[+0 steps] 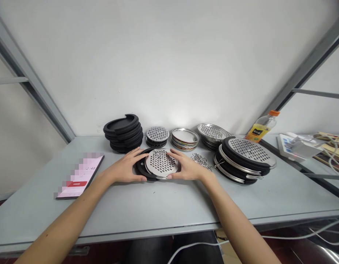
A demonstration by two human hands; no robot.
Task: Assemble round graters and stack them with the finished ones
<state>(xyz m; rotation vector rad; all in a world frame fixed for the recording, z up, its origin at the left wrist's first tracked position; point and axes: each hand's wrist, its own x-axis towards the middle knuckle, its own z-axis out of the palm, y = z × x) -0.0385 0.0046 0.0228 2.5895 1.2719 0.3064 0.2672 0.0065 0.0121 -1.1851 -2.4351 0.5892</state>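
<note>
A round perforated metal disc (pixel 162 163), like a grater plate, lies partly inside a black round holder (pixel 142 169) on the table in front of me. My left hand (pixel 131 165) grips the holder's left side, thumb at the near edge and fingers over the far edge. With thumb and fingers, my right hand (pixel 185 165) holds the disc by its right side. The disc sits a little right of the holder's left rim; whether it is fully seated I cannot tell. Close to my right hand lies a heap of small metal wire pieces (pixel 201 160).
Along the wall stand black holders (pixel 122 132), small perforated discs (pixel 157 134), shiny metal dishes (pixel 185 135) and larger perforated discs (pixel 213 132). Assembled graters (pixel 249 152) are stacked at right, near a bottle (pixel 262 126) and a power strip (pixel 291 148). A phone (pixel 83 178) lies left.
</note>
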